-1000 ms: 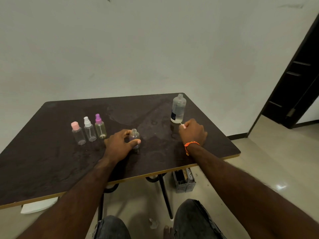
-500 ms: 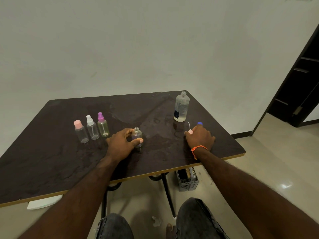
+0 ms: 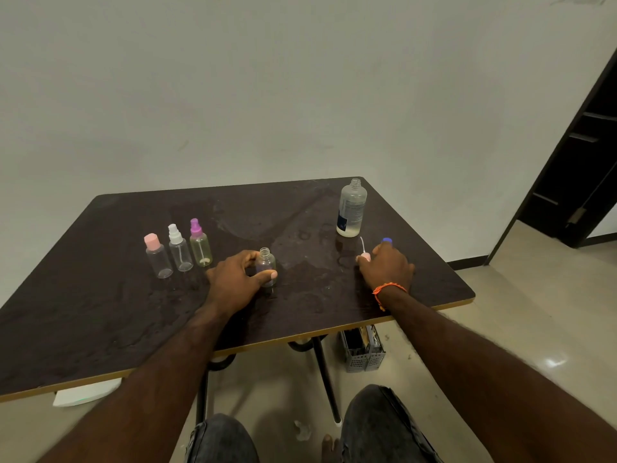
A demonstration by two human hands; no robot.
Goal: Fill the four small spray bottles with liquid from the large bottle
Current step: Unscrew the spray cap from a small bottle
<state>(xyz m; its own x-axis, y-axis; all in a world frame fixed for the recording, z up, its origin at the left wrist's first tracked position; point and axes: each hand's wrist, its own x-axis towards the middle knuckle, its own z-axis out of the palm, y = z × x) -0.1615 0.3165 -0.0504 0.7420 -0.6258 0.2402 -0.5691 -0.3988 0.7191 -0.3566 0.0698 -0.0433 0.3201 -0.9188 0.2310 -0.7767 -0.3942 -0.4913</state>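
Left hand (image 3: 238,279) grips the uncapped small clear spray bottle (image 3: 266,264), apparently unfilled. Right hand (image 3: 387,267) rests on its pink spray top (image 3: 365,256). Beyond it, the large clear bottle (image 3: 351,208) stands open; pouring not begun.

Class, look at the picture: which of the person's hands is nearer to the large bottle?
Right. The right hand rests on the table just in front of the large bottle; the left hand is farther off, around the open small bottle.

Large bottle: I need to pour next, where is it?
The large bottle stands uncapped at the table's far right, just beyond the right hand.
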